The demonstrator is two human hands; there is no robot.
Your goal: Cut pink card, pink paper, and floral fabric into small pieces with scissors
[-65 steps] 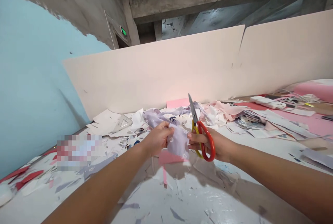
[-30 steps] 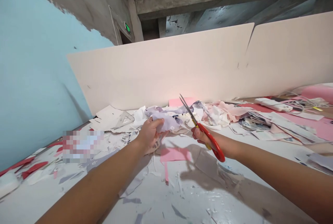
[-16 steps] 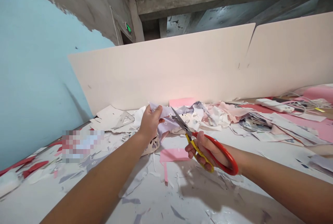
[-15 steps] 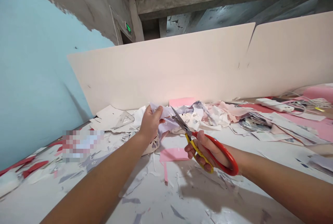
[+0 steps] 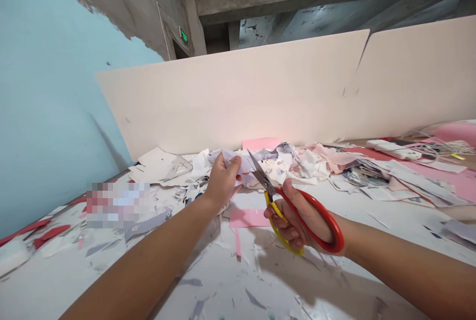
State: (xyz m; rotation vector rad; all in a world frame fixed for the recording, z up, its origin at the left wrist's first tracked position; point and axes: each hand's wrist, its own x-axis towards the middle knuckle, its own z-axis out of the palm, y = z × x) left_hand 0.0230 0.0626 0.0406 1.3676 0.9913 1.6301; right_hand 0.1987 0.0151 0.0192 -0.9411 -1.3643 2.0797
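My left hand (image 5: 224, 181) pinches a thin lavender strip (image 5: 246, 163) between thumb and fingers; whether it is paper or cloth I cannot tell. In my right hand (image 5: 293, 211) is a pair of scissors (image 5: 269, 187) with one red and one yellow handle loop. Their blades point up and to the left, parted, close to the right end of the held strip. Below the left hand, patterned scraps are partly hidden by the wrist. A pink piece (image 5: 250, 218) lies flat on the white table (image 5: 223, 285) beneath the hands.
A pale partition (image 5: 238, 97) stands along the table's back. Crumpled scraps (image 5: 316, 161) lie before it, and a clear set square (image 5: 180, 167) is at left. Stacked strips (image 5: 366, 174), a white power strip (image 5: 393, 149) and cables (image 5: 446, 146) are at right. Offcuts litter the table.
My left hand has shifted slightly right with the lavender strip, nearer the scissors. The scissors' handles and blades have spread a little wider.
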